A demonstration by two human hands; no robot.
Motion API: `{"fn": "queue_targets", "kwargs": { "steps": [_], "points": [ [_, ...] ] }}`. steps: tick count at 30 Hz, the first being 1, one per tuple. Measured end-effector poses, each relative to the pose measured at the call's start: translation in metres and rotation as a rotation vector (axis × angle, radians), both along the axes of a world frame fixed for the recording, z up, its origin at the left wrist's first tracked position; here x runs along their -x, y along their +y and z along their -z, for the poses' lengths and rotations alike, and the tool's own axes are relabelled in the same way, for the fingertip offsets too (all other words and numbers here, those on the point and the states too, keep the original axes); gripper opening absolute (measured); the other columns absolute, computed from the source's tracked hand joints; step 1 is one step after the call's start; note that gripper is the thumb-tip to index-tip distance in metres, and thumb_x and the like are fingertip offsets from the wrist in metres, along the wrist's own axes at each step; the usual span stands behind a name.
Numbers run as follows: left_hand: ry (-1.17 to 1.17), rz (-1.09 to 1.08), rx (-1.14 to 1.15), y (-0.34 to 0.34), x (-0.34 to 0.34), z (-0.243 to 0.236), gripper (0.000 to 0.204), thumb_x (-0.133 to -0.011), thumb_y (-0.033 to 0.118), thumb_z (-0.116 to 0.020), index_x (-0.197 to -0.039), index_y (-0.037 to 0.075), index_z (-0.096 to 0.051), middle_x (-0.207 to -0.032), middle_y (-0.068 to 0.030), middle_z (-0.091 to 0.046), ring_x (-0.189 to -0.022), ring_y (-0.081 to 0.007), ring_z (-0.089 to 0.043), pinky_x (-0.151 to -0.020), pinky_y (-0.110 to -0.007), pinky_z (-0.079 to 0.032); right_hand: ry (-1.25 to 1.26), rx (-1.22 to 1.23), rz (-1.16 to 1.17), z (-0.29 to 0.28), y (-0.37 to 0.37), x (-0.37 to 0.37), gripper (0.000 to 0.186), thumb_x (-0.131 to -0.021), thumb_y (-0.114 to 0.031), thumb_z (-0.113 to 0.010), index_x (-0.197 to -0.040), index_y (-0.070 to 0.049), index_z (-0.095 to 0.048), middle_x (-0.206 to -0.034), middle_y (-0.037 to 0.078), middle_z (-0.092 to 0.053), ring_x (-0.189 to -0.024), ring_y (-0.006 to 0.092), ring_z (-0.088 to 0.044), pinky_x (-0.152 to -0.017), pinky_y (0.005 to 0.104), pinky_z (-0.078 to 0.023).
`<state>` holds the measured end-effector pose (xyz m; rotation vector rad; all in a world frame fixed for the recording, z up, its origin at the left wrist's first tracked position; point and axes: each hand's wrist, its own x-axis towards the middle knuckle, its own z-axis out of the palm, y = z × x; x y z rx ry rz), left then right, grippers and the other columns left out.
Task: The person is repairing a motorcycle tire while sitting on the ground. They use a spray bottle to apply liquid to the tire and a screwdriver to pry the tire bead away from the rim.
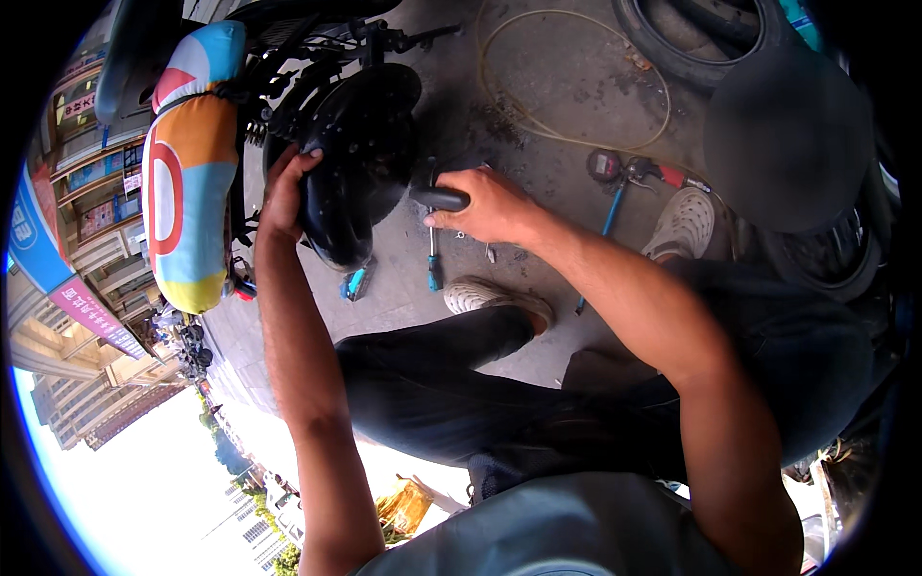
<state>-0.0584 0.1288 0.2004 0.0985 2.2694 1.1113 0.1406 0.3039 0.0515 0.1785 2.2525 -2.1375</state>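
My left hand (283,192) is closed on the edge of a glossy black fender (336,206), part of a two-wheeled vehicle at the upper left; its thumb lies on top and some fingers are hidden behind. To the right of the fender, my right hand (485,206) grips a short black rounded object (440,198) between thumb and fingers. What kind of object this is, I cannot make out. Below that hand, on the floor, lie a screwdriver with a teal handle (434,274) and a teal-and-black tool (355,281).
A tire inflator gauge (605,165) and a long blue rod (611,216) lie to the right, near my shoe (684,223). Yellowish hose (576,142) loops over the floor. Tires (706,72) stand at the upper right. A colourful padded cushion (192,182) hangs on the vehicle.
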Motion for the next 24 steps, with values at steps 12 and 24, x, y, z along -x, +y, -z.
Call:
{"fn": "queue_targets", "kwargs": {
  "steps": [12,24],
  "points": [
    [0.050,-0.047,-0.071,-0.002,-0.005,0.000,0.070,-0.081,0.031,-0.069,-0.142,0.002,-0.054,-0.121,-0.0177,-0.068,-0.106,-0.0291,-0.070,-0.095,-0.038,-0.055,-0.268,-0.123,0.372,0.047,0.012,0.071,0.043,-0.086,-0.046,-0.078,-0.108,-0.010,-0.070,-0.101,0.016,-0.075,-0.102,0.0375,-0.071,-0.087,0.0470,-0.055],
    [0.078,0.295,0.185,-0.028,-0.068,0.050,0.068,-0.073,0.026,-0.081,-0.131,-0.001,-0.058,-0.108,-0.0101,-0.066,-0.100,-0.0200,-0.061,-0.093,-0.032,-0.049,-0.292,0.193,0.261,0.074,0.092,0.096,0.037,-0.082,-0.036,-0.086,-0.099,-0.005,-0.076,-0.082,0.005,-0.074,-0.071,0.0145,-0.068,-0.072,0.0329,-0.055]
  ]
}}
